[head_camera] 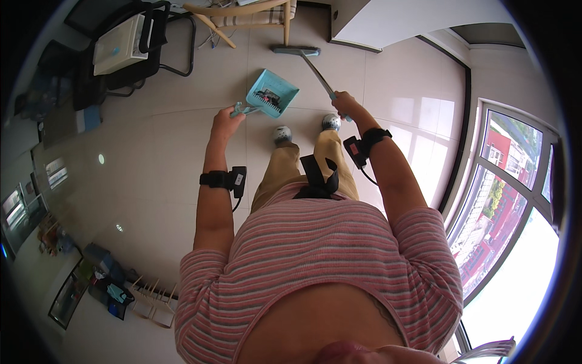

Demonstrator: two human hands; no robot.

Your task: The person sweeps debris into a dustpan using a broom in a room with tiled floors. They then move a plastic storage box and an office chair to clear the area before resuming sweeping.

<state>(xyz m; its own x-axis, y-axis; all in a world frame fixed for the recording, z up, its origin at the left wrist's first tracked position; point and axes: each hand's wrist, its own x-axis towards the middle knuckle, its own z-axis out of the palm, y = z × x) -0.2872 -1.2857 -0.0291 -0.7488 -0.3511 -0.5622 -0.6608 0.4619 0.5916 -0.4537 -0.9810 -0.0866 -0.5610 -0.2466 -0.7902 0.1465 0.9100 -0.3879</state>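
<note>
My left hand (226, 120) grips the handle of a light-blue plastic dustpan (287, 91). Dark debris (268, 97) with a small red bit lies inside the pan, near its row of comb teeth. In my right hand (348, 105) is the upper part of a broom (318, 75) with a grey stick. Its wide head, blue with dark bristles, rests on the tiled floor (182, 141) beside a chair leg, beyond the dustpan and to its right. Whether the dustpan touches the floor is hard to tell.
A wooden chair (248, 19) with a checked cushion stands ahead, with cables (210, 40) on the floor by it. A white cabinet (409, 20) is at the upper right. To the left, a black chair (154, 59) holds a cream plastic box (119, 48). Windows (500, 168) line the right side.
</note>
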